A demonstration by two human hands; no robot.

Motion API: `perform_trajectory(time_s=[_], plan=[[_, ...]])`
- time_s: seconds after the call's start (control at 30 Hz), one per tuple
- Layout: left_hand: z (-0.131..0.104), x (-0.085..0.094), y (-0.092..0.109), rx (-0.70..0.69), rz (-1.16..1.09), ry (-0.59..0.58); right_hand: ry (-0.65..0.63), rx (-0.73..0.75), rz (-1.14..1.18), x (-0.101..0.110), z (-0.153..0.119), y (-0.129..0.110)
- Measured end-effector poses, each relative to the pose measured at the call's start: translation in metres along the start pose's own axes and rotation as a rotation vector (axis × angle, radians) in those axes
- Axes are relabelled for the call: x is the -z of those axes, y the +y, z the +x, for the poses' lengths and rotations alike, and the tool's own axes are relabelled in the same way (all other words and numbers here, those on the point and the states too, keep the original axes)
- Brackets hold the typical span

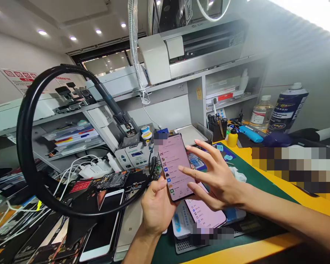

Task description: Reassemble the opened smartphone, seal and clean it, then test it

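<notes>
My left hand [157, 207] holds a smartphone [172, 167] upright, its thumb along the phone's left edge. The phone's lit screen shows a list with small round icons, too small to read. Over the right side of that screen hovers my right hand [218, 176], fingers spread; whether a fingertip touches the glass I cannot tell. Below and behind them lies a second lit phone [206, 212], partly hidden by my right hand. It rests against a white box [180, 220] above a perforated metal plate [183, 246].
A thick black hose [26, 146] loops at left from a grey soldering station [134, 156]. Several phones, including a white-framed phone [103, 223], crowd the left side. A green mat [266, 187] covers the yellow table [299, 240]. Far right stand a spray can [287, 108] and a clear bottle [261, 112].
</notes>
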State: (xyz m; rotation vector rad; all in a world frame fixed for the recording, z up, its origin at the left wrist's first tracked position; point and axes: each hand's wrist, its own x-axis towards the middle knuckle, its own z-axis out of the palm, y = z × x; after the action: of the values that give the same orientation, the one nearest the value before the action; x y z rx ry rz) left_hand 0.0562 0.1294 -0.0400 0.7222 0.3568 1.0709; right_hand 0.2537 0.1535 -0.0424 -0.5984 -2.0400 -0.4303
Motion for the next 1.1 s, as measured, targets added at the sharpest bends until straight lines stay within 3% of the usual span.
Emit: perform_trajectory(time_s=[0.23,0.5,1.1], plan=[[-0.001,0.001,0.004,-0.008,0.022,-0.029,0.058,0.119,0.141,0.004,-0.006,-0.013],[-0.001,-0.004,-0.002,0.001,0.058,0.029,0.103,-0.037,0.008,0.008,0.016,-0.007],[-0.003,0.0,-0.008,-0.009,0.031,0.014,0.09,-0.07,-0.035,0.0,0.021,-0.016]])
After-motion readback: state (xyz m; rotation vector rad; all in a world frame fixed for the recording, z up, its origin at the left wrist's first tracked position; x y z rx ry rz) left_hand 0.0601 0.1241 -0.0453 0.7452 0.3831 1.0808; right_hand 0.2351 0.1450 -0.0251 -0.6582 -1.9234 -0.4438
